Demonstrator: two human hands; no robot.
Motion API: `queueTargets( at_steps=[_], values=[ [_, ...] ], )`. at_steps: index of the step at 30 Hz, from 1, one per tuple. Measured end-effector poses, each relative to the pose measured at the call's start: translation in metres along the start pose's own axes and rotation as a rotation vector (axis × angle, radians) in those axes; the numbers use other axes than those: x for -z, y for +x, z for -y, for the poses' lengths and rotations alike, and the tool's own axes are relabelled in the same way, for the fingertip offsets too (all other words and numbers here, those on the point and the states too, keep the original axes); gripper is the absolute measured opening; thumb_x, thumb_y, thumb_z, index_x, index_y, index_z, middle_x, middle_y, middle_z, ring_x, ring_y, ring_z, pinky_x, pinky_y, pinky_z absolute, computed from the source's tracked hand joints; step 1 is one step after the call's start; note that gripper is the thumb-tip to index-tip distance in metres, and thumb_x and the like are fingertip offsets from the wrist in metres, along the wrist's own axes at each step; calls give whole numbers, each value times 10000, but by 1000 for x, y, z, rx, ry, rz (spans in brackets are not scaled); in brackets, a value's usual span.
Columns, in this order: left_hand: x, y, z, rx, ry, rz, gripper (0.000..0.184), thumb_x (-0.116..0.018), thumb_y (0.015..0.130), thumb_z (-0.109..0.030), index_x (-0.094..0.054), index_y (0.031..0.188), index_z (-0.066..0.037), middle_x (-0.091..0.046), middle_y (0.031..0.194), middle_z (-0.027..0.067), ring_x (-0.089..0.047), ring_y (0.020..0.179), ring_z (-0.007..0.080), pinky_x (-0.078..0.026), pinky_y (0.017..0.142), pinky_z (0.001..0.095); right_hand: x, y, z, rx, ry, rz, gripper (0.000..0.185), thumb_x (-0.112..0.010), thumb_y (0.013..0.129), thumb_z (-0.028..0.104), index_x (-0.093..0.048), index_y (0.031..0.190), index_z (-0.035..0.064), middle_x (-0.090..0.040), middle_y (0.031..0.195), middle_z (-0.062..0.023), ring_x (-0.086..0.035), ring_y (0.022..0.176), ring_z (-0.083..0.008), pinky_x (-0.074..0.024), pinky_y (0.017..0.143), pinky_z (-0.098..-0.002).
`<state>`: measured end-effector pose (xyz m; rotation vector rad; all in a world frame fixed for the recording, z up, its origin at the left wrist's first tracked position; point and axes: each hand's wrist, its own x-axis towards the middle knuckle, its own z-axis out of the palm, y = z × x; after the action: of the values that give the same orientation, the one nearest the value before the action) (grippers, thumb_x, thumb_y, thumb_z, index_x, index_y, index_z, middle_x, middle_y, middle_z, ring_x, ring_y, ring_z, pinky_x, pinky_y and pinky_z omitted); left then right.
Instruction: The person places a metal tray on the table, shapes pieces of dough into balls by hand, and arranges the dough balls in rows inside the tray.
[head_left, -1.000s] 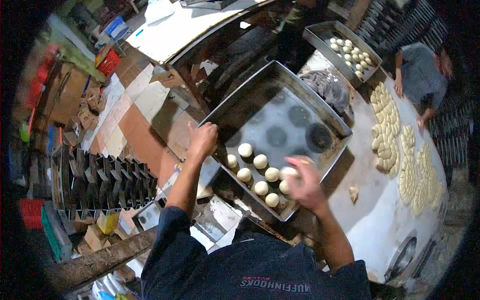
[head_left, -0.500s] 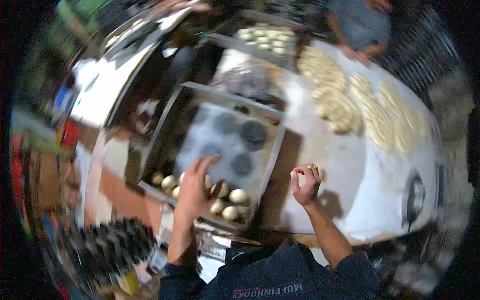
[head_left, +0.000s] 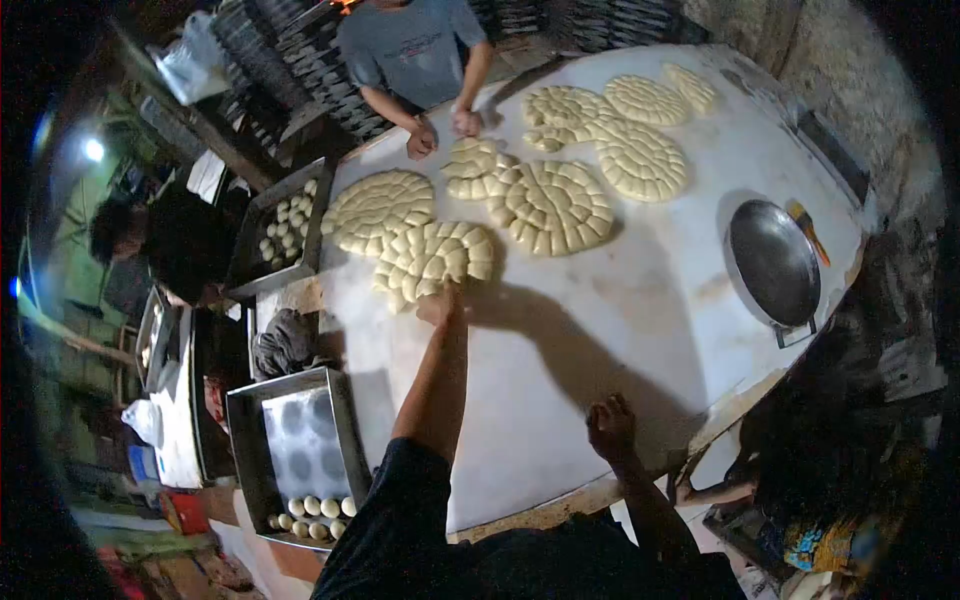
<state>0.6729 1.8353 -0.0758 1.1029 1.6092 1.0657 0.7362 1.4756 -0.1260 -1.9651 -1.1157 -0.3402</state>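
Note:
My left hand (head_left: pixel 440 304) reaches across the table to the near edge of a round slab of dough cut into pieces (head_left: pixel 430 255). Its fingers are closed at a dough piece there. My right hand (head_left: pixel 611 428) hovers in shadow over the near part of the table, its fingers curled; whether anything is inside them cannot be made out. Left of my left arm stands a metal tray (head_left: pixel 350 440) with round dough balls (head_left: pixel 312 506) at its near end. My sleeve covers part of its near corner.
More cut dough slabs (head_left: pixel 553 207) lie on the white table (head_left: pixel 560 340). A dark pan (head_left: pixel 775 262) and a brush (head_left: pixel 808 235) sit at the right. Another tray (head_left: pixel 318 235) holds dough balls. A co-worker (head_left: pixel 415 55) stands at the far side; another person (head_left: pixel 175 240) is at left.
My left hand has moved from over the tray's dough balls to the cut dough. The view has swung right, putting the tray lower left. My right hand stays curled over the table.

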Motion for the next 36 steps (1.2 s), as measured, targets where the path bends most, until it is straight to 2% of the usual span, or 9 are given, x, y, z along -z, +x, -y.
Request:
queueTargets(
  at_steps=[4,12,15,21,22,25,31,34,36],
  values=[
    [-18,31,54,187,-749,223,404,-682,825,-136,-548,1046,174,-606,1038,172,-604,855,260,-524,702,331,-12,2,-6,-161,73,53,80,-654,771,85,-618,834,52,-613,710,-91,-627,724,-273,-516,725,-373],
    [106,-95,103,-168,152,227,537,-764,771,-285,-455,1092,16,-565,982,140,-569,855,208,-495,713,332,-14,47,4,-205,307,-23,90,-636,699,65,-559,744,72,-544,653,-80,-538,580,-215,-435,544,-323],
    [160,-149,130,-129,-314,527,540,-717,826,-265,-424,1196,-3,-561,1018,103,-582,829,155,-490,696,275,-31,34,4,-145,369,-38,91,-663,729,88,-581,753,59,-564,674,-69,-543,592,-195,-435,546,-327],
    [266,-187,117,128,-525,962,361,-615,907,-189,-489,1217,-51,-596,986,48,-582,849,105,-484,688,242,-42,-48,135,-276,703,889,415,-698,822,262,-480,1109,56,-477,1071,-110,-485,979,-215,-436,825,-389],
    [273,-188,128,63,-619,955,293,-609,910,-168,-542,1167,-44,-620,977,42,-588,878,99,-491,704,249,-39,-71,173,-566,1146,551,443,-725,797,216,-461,1115,57,-468,1071,-101,-464,1008,-214,-427,846,-377],
    [306,-181,128,-161,-199,834,301,-626,901,-173,-554,1161,-39,-631,992,53,-593,897,105,-498,721,261,-80,-118,170,-367,717,124,391,-701,813,102,-436,1100,94,-526,893,-20,-532,774,-115,-461,673,-308],
    [355,-179,124,-361,91,604,254,-594,909,-146,-537,1122,-19,-650,976,157,-633,843,162,-499,719,278,-28,-73,146,-992,994,-37,152,-604,849,141,-515,964,96,-534,842,9,-493,685,-84,-414,573,-246],
    [364,-183,154,-350,138,644,234,-551,916,-189,-502,1051,-3,-558,888,201,-577,831,303,-455,759,373,-4,-48,91,-780,904,-197,160,-562,865,231,-525,900,79,-533,922,-28,-490,791,-111,-414,659,-316],
    [362,-198,155,-913,441,580,275,-567,891,-240,-491,1049,-28,-466,1006,208,-441,980,395,-354,893,468,26,-29,75,-630,826,-214,197,-572,859,261,-522,896,74,-531,947,-44,-490,844,-132,-410,701,-351]
  ],
)
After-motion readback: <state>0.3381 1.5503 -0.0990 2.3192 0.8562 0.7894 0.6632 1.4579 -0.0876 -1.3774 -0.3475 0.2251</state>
